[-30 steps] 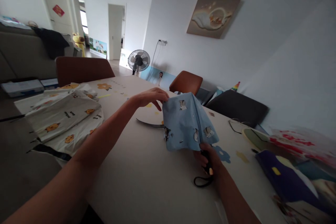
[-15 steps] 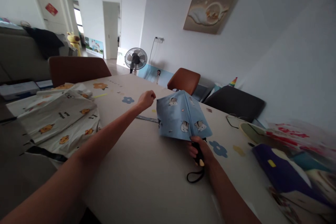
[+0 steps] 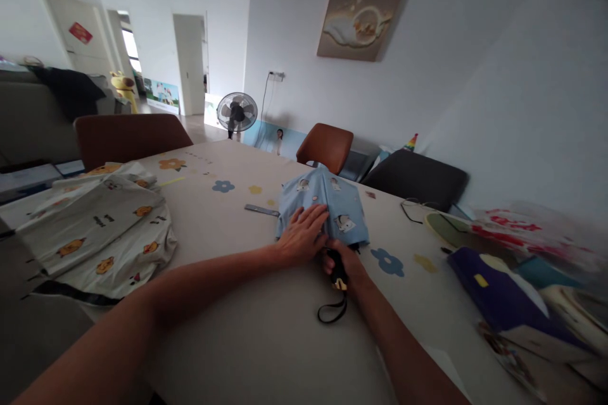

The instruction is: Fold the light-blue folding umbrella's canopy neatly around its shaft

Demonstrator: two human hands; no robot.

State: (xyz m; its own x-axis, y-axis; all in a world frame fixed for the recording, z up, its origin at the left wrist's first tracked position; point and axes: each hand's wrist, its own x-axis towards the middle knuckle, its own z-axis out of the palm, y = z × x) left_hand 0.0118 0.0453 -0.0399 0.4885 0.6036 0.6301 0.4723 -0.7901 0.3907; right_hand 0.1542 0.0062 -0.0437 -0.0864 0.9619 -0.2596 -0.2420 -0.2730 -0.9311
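Note:
A light blue umbrella with cartoon animal prints lies partly folded on the table, its canopy pointing away from me. My right hand is wrapped round its black handle, from which a black wrist loop hangs toward me. Flat on the canopy's near left side rests my left hand, fingers stretched out and close to the right hand. The umbrella's grey closing strap sticks out to the left over the tabletop. A second umbrella, cream with orange bear prints, lies loosely gathered at the left.
The pale table has flower prints. At its right are glasses, a purple and white box and a plastic bag with red print. Brown chairs and a dark chair stand beyond, near a fan.
My left hand has come down from beyond the umbrella's left side and now lies flat on the canopy. The canopy looks lower and more crumpled. My right hand keeps the handle.

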